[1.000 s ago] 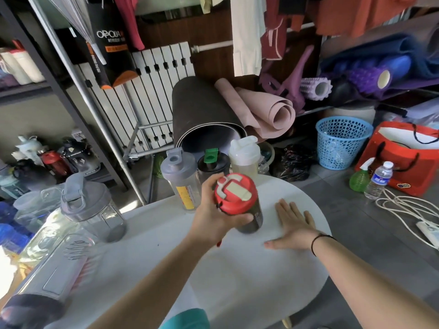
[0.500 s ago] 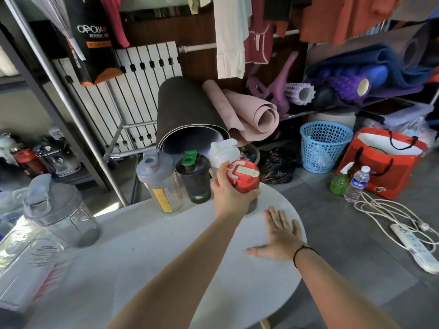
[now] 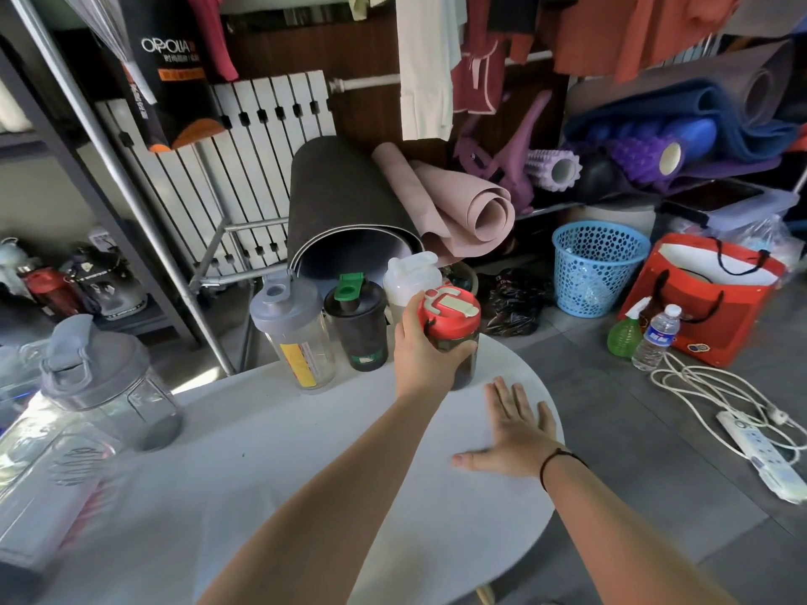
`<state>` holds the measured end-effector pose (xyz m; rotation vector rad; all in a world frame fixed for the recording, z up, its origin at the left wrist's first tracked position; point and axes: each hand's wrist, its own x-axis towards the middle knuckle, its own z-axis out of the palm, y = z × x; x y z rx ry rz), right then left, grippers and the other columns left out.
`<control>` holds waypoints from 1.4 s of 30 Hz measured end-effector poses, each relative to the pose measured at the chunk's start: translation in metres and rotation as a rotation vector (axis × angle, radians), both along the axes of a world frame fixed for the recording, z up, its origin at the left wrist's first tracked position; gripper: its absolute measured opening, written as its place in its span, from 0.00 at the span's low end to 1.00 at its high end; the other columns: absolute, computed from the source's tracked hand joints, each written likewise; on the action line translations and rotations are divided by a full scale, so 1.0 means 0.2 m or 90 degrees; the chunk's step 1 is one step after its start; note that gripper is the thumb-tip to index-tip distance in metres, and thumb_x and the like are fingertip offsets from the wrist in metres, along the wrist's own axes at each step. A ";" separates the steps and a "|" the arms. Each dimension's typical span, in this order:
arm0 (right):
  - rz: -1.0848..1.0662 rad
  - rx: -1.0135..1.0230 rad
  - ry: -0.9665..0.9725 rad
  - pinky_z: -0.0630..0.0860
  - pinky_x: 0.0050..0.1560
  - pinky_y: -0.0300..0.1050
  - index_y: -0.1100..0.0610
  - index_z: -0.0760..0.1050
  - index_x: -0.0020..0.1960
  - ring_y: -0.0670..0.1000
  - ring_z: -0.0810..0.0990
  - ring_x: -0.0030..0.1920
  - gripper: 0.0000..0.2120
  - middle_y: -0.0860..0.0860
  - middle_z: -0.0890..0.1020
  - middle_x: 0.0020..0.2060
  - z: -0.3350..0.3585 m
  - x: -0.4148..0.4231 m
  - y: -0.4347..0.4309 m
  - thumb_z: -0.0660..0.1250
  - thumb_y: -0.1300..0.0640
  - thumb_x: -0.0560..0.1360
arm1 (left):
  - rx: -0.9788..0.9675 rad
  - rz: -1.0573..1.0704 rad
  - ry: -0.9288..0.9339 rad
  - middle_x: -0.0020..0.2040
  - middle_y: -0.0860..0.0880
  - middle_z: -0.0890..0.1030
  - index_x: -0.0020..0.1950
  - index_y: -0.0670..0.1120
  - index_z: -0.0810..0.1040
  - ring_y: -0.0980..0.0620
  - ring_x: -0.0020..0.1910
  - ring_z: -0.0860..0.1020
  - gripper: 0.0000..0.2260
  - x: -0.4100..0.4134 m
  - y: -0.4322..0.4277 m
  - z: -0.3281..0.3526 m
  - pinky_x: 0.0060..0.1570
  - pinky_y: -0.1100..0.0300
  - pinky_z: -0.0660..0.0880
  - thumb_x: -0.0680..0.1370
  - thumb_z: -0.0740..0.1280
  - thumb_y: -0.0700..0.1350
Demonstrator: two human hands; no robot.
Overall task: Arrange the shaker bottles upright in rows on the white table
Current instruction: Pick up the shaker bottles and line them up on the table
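Note:
My left hand (image 3: 421, 349) grips a dark shaker bottle with a red lid (image 3: 450, 310), held upright at the far right of the white table (image 3: 270, 465). Three shakers stand in a row along the far edge: a clear one with a grey lid (image 3: 293, 331), a black one with a green cap (image 3: 357, 325), and a white one (image 3: 408, 283) partly behind my hand. My right hand (image 3: 513, 432) lies flat and open on the table near its right edge. A clear grey-lidded shaker (image 3: 102, 384) stands at the left, another clear bottle (image 3: 48, 486) lies blurred in front of it.
Rolled mats (image 3: 349, 211) lean behind the table. On the floor to the right are a blue basket (image 3: 598, 266), a red bag (image 3: 698, 294), a water bottle (image 3: 657, 338), a green spray bottle (image 3: 626, 334) and a power strip (image 3: 760, 451). A metal shelf with more bottles (image 3: 56, 281) stands at the left.
My left hand has carried the red-lidded shaker away from me toward the far right end of the row. My right hand stays flat on the table.

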<state>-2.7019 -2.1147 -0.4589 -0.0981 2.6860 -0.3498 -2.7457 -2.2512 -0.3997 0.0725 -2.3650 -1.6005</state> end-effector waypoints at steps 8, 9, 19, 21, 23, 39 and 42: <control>0.004 0.007 -0.005 0.34 0.75 0.59 0.53 0.28 0.76 0.51 0.28 0.75 0.62 0.47 0.28 0.75 0.00 -0.01 0.00 0.61 0.24 0.63 | -0.002 0.000 -0.004 0.69 0.48 0.65 0.73 0.59 0.60 0.51 0.65 0.69 0.42 -0.01 -0.01 -0.01 0.63 0.60 0.66 0.65 0.79 0.46; 0.004 0.008 -0.005 0.34 0.75 0.59 0.53 0.28 0.76 0.51 0.29 0.75 0.62 0.47 0.28 0.75 0.00 -0.01 0.00 0.61 0.24 0.63 | -0.002 -0.001 -0.008 0.68 0.48 0.65 0.73 0.59 0.60 0.51 0.64 0.69 0.43 -0.01 -0.01 -0.01 0.63 0.61 0.66 0.65 0.79 0.46; 0.003 0.010 -0.006 0.34 0.75 0.58 0.52 0.28 0.76 0.51 0.28 0.75 0.62 0.47 0.28 0.75 -0.01 -0.01 0.00 0.62 0.24 0.62 | -0.020 -0.025 -0.033 0.67 0.47 0.68 0.75 0.59 0.58 0.48 0.66 0.70 0.44 0.00 -0.03 0.01 0.65 0.56 0.69 0.65 0.79 0.48; -0.001 0.006 -0.012 0.34 0.75 0.58 0.52 0.28 0.76 0.51 0.28 0.75 0.62 0.46 0.28 0.75 0.00 -0.01 0.00 0.62 0.24 0.61 | -0.037 -0.029 -0.049 0.69 0.46 0.68 0.76 0.59 0.55 0.46 0.68 0.70 0.46 0.00 -0.04 0.04 0.67 0.53 0.69 0.65 0.79 0.49; -0.004 0.001 -0.019 0.34 0.75 0.58 0.52 0.28 0.76 0.51 0.28 0.75 0.63 0.46 0.28 0.75 0.00 -0.02 0.01 0.62 0.24 0.61 | -0.063 -0.039 -0.066 0.71 0.46 0.67 0.78 0.57 0.50 0.45 0.70 0.68 0.50 0.02 -0.07 0.08 0.68 0.50 0.68 0.65 0.79 0.49; 0.019 0.068 0.034 0.40 0.74 0.64 0.56 0.35 0.78 0.61 0.34 0.77 0.38 0.56 0.34 0.77 -0.01 0.14 -0.10 0.45 0.36 0.79 | -1.024 -0.419 -0.233 0.80 0.52 0.48 0.76 0.67 0.44 0.47 0.77 0.58 0.50 1.05 -1.27 0.20 0.71 0.46 0.64 0.68 0.74 0.40; 0.053 0.064 0.137 0.54 0.72 0.63 0.54 0.53 0.77 0.61 0.49 0.77 0.28 0.54 0.50 0.78 0.04 0.22 -0.16 0.52 0.45 0.80 | -1.015 -0.386 -0.163 0.75 0.55 0.68 0.71 0.64 0.65 0.51 0.70 0.72 0.49 1.02 -1.24 0.15 0.53 0.57 0.81 0.52 0.81 0.57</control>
